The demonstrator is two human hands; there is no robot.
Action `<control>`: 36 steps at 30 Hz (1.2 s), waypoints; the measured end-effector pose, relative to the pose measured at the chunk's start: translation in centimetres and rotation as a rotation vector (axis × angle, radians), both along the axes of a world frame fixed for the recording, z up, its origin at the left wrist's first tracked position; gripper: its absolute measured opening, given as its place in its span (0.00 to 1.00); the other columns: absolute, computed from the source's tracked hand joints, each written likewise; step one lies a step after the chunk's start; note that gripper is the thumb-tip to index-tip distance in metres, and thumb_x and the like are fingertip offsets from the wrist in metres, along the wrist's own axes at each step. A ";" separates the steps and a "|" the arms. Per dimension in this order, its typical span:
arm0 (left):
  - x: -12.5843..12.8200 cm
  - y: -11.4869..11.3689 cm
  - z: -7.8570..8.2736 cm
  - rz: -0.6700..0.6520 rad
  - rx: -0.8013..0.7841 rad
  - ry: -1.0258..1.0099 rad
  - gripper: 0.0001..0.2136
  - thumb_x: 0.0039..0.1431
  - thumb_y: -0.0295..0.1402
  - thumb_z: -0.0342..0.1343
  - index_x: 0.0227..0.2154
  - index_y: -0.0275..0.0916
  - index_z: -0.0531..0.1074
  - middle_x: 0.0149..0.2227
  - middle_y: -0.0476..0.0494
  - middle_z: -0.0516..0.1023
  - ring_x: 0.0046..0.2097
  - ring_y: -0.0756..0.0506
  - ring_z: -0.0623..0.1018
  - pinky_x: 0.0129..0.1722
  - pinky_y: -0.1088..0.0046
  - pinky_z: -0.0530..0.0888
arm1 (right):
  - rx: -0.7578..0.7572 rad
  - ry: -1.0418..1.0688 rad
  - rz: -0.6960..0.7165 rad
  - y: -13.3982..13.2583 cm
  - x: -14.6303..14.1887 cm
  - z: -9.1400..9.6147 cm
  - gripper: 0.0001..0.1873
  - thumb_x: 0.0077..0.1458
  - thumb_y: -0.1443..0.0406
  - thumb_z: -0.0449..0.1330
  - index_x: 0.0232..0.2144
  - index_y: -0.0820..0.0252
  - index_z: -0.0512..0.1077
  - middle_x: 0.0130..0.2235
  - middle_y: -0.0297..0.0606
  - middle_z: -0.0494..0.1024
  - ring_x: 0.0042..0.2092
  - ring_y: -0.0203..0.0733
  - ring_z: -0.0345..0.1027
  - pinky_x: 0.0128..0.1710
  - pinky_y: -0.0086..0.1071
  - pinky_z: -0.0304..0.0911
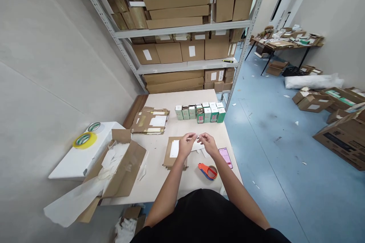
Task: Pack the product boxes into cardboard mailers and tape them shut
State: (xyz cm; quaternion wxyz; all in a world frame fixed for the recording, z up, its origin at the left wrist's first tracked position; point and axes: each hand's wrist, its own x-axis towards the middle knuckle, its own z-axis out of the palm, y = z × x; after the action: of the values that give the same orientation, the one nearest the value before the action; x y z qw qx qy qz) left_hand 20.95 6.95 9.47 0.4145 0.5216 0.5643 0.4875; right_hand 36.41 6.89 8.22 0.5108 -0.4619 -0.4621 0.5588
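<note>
My left hand (186, 145) and my right hand (209, 144) meet above the table, fingertips pinched close together. A tiny white piece shows between them; its kind is too small to make out. Below and behind the hands lies some white paper (196, 146), partly covered by them. Left of my left hand rests a flat cardboard piece (168, 155) with a white label (174, 149). Near my right forearm are an orange and blue tape dispenser (203, 168) and a phone (225, 156) with a lit pink screen.
Several small green and white boxes (207, 114) stand in rows at the table's back right. Flattened cardboard (151, 120) is stacked at left. An open carton (125, 169) holds white paper, beside a yellow tape roll (84, 140). A shelf rack (182, 30) with cartons stands behind.
</note>
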 end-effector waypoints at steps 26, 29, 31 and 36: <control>-3.7 -2.5 -0.9 0.122 0.002 -0.269 0.16 0.53 0.48 0.68 0.28 0.38 0.82 0.26 0.47 0.78 0.35 0.43 0.77 0.37 0.69 0.74 | -0.099 0.093 -0.069 -2.1 -4.5 -0.1 0.16 0.56 0.50 0.62 0.35 0.54 0.70 0.40 0.39 0.82 0.34 0.44 0.79 0.37 0.37 0.70; -4.8 -3.6 -1.0 0.178 -0.004 -0.279 0.13 0.52 0.44 0.69 0.30 0.38 0.82 0.30 0.45 0.80 0.35 0.43 0.78 0.37 0.69 0.75 | -0.117 0.113 -0.009 -2.4 -6.8 -0.3 0.21 0.54 0.49 0.66 0.43 0.54 0.71 0.36 0.37 0.82 0.35 0.46 0.79 0.38 0.37 0.70; -6.0 -4.5 -0.8 0.220 0.003 -0.286 0.12 0.51 0.43 0.70 0.32 0.39 0.83 0.33 0.43 0.81 0.37 0.43 0.79 0.39 0.68 0.75 | -0.097 0.078 0.052 -2.6 -8.8 -0.2 0.22 0.52 0.49 0.68 0.43 0.54 0.73 0.36 0.38 0.82 0.37 0.47 0.79 0.39 0.38 0.70; -12.7 -7.5 -0.3 0.375 0.058 -0.313 0.11 0.51 0.41 0.70 0.32 0.38 0.83 0.34 0.44 0.82 0.38 0.43 0.80 0.40 0.69 0.75 | -0.027 -0.018 0.184 -3.4 -14.8 0.2 0.18 0.55 0.48 0.65 0.35 0.55 0.76 0.35 0.39 0.81 0.38 0.47 0.76 0.40 0.39 0.69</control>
State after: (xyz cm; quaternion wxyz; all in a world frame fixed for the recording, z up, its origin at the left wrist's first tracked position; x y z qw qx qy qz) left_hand 8.27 -0.59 9.12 0.3839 0.3375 0.5660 0.6468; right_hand 21.66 3.51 8.42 0.4468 -0.4293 -0.4995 0.6054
